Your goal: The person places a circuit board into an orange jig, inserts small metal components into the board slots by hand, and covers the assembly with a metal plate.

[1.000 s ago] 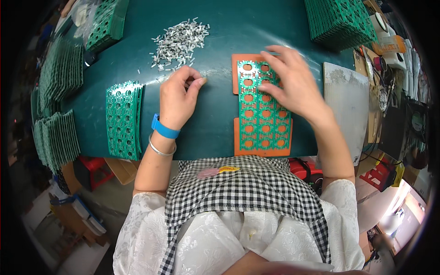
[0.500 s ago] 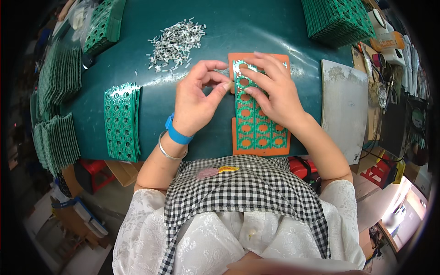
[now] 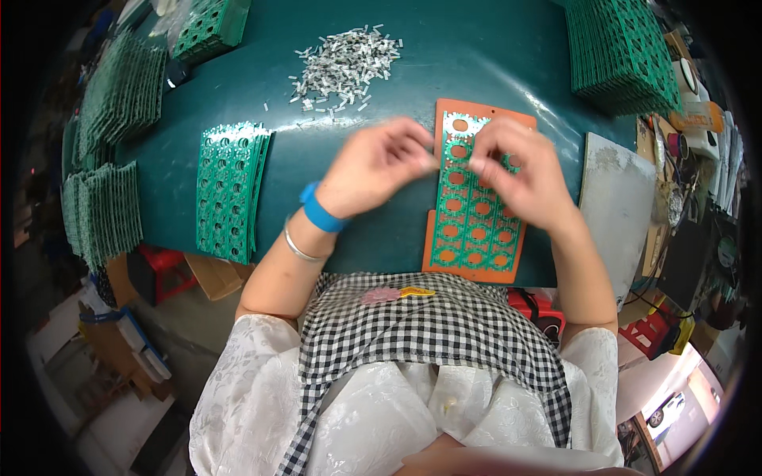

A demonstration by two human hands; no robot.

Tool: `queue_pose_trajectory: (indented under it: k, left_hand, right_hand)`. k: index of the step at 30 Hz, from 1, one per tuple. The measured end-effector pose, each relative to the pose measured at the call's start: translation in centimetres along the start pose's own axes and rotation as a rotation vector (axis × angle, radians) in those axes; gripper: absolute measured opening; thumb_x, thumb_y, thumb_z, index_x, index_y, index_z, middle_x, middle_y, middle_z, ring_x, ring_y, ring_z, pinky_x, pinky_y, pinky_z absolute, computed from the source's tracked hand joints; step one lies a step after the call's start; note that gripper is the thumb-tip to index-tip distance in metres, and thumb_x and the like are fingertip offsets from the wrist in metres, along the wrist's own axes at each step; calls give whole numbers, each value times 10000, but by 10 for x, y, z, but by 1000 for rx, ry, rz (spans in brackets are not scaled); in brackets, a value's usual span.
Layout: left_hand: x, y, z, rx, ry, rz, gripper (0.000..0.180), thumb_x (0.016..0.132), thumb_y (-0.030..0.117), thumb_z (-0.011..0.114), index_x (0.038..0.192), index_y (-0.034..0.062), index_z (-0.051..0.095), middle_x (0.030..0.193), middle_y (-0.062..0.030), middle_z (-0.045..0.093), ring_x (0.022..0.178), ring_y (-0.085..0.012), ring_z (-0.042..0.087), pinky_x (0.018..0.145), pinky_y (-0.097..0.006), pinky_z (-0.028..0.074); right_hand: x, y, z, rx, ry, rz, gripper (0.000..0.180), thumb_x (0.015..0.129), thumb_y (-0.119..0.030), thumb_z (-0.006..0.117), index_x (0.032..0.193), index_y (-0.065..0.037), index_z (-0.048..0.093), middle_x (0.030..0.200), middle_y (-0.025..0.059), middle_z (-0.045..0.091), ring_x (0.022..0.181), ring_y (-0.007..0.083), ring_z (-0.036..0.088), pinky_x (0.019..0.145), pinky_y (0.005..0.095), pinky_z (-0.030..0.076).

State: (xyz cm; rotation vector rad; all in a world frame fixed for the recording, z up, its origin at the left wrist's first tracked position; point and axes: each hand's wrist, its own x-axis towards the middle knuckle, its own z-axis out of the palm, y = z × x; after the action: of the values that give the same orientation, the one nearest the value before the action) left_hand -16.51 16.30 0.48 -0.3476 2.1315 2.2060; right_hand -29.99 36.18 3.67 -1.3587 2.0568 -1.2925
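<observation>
Green perforated panel lies flat on orange plate, right in front of the person, long side running away from the body; likely set there so both hands reach its rows easily and the plate backs it. Plate edge shows at top, left and bottom; orange shows through the holes.

Left hand comes in at the panel's upper left edge, thumb and index drawn close, other fingers curled. Right hand sits over the upper right part, fingers bent, thumb and index tips near each other above the middle column. Both hands are blurred, so can't tell whether either pinches a small piece or how tightly the tips meet.

Pile of small pale pieces sits on the green tabletop beyond the left hand, probably for easy picking. Panel stack at left, metal-grey sheet at right, both apart from the hands.
</observation>
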Motion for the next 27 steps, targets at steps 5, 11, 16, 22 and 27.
queue_pose_trajectory:
  k: [5,11,16,22,27]
  left_hand:
    - [24,-14,-46,1156,576,334,157,761,150,787,862,88,683,786,-39,635,812,-254,588,731,-382,456]
    - [30,-27,-43,1044,522,219,114,782,161,757,815,105,664,836,-41,622,866,-267,573,753,-409,405]
    - [30,-29,-42,1068,540,278,101,797,141,741,798,96,650,829,-52,615,866,-274,569,758,-408,400]
    - [29,-27,-41,987,544,308,108,791,113,745,804,82,643,818,-60,613,861,-291,564,760,-415,418]
    - [22,-7,-29,661,519,108,52,880,24,690,878,23,639,871,-39,669,752,-121,614,674,-269,498]
  right_hand:
    - [28,27,-10,-70,8,369,94,814,-76,706,843,-2,656,806,66,621,690,153,614,644,285,503]
    - [37,40,-2,-106,46,291,62,790,-55,713,812,0,695,850,59,631,707,170,624,657,302,511]
    - [37,41,-1,-140,64,297,60,781,-48,712,790,7,691,863,57,632,705,168,622,657,303,511]
    - [37,41,0,-171,62,243,57,777,-47,711,778,1,680,866,60,630,687,183,625,642,312,511]
    - [35,43,9,-294,68,107,109,771,-79,742,785,-7,661,861,57,626,704,202,646,639,349,517]
